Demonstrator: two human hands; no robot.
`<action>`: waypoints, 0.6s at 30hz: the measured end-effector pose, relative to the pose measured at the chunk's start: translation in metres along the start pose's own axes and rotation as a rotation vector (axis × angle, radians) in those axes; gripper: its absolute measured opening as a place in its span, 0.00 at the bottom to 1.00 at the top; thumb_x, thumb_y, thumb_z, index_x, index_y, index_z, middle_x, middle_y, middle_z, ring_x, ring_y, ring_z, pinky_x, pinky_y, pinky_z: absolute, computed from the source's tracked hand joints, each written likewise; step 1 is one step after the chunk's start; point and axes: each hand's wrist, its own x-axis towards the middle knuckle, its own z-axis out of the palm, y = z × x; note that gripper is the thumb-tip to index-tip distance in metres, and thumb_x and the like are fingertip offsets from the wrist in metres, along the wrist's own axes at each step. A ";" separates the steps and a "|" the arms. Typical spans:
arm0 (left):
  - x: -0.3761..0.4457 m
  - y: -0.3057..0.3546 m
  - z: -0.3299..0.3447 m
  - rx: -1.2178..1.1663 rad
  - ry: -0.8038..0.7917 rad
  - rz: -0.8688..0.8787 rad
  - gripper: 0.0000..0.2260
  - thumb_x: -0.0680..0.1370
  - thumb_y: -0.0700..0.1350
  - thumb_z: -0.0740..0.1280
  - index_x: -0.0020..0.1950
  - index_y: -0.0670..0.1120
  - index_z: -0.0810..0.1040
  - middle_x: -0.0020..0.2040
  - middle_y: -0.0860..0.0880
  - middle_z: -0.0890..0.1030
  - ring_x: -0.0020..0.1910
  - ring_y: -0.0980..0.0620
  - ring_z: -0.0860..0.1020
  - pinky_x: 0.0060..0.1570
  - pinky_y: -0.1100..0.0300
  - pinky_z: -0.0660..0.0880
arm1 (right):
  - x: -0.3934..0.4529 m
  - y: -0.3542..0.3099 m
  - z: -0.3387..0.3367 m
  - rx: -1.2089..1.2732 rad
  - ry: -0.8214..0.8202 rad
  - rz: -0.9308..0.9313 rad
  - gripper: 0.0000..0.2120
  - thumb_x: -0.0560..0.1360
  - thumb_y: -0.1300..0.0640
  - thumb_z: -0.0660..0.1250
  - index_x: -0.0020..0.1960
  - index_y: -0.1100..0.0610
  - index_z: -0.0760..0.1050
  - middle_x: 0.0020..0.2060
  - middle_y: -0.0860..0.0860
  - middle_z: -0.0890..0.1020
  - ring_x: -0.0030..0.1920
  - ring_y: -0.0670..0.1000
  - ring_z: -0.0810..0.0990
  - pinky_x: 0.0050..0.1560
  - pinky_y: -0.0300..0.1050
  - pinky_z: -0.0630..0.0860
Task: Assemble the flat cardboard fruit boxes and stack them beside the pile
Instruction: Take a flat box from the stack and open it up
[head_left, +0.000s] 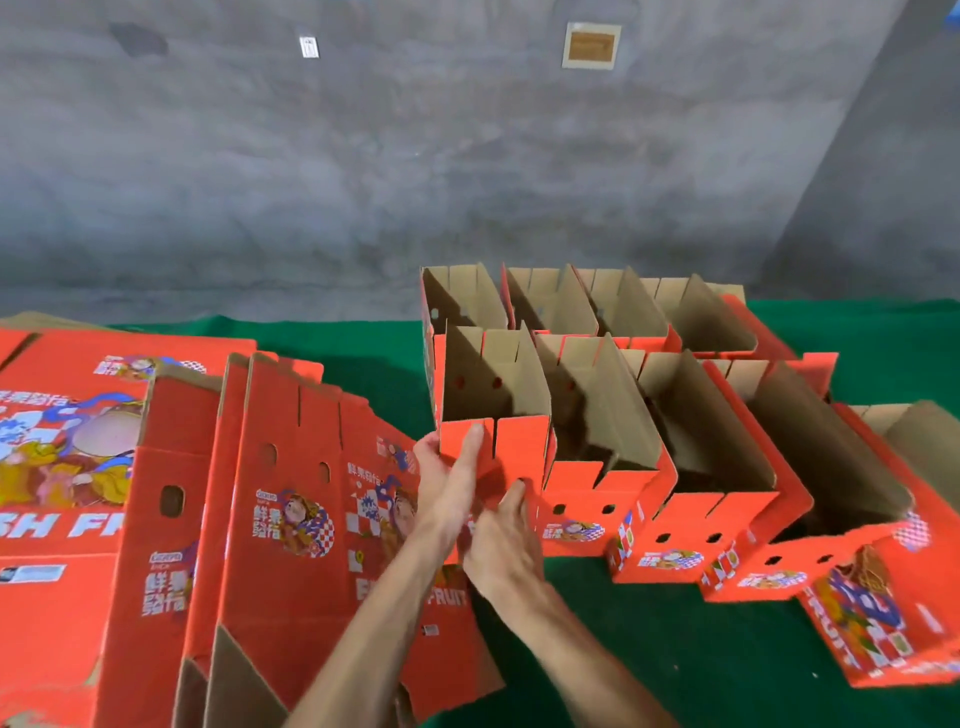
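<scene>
An erected red fruit box (498, 384) stands open-topped at the left end of a row of assembled boxes (696, 519). My left hand (447, 483) grips its front left corner, fingers spread up the red front panel. Just below, my right hand (506, 545) is closed against the lower part of that same panel. Left of my hands, several flat red box blanks (291, 467) lean overlapped, partly on a flat pile (67, 467) printed with fruit artwork.
A second row of assembled boxes (623, 312) stands behind the front row. One more box (878, 613) lies tilted at the right end. Everything rests on a green surface (675, 654). A grey concrete wall (415, 156) rises close behind.
</scene>
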 end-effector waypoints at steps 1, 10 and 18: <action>0.007 -0.001 0.006 0.015 0.014 0.014 0.26 0.77 0.67 0.68 0.66 0.55 0.64 0.60 0.52 0.78 0.54 0.60 0.77 0.59 0.56 0.71 | 0.008 0.001 0.000 0.003 -0.011 0.007 0.27 0.79 0.55 0.67 0.77 0.52 0.68 0.72 0.61 0.60 0.72 0.63 0.65 0.73 0.54 0.69; 0.030 -0.014 -0.014 0.230 -0.024 0.151 0.16 0.84 0.44 0.64 0.72 0.50 0.72 0.65 0.51 0.80 0.64 0.53 0.78 0.71 0.46 0.73 | 0.039 0.024 0.011 -0.047 -0.027 -0.079 0.27 0.80 0.48 0.63 0.78 0.44 0.64 0.80 0.63 0.48 0.80 0.67 0.49 0.80 0.65 0.53; -0.037 0.026 -0.072 0.990 0.322 0.432 0.15 0.83 0.51 0.65 0.69 0.52 0.77 0.79 0.43 0.66 0.82 0.40 0.56 0.78 0.36 0.42 | -0.016 0.000 0.018 0.247 -0.015 -0.175 0.22 0.82 0.42 0.62 0.74 0.48 0.70 0.80 0.53 0.62 0.77 0.56 0.67 0.70 0.51 0.73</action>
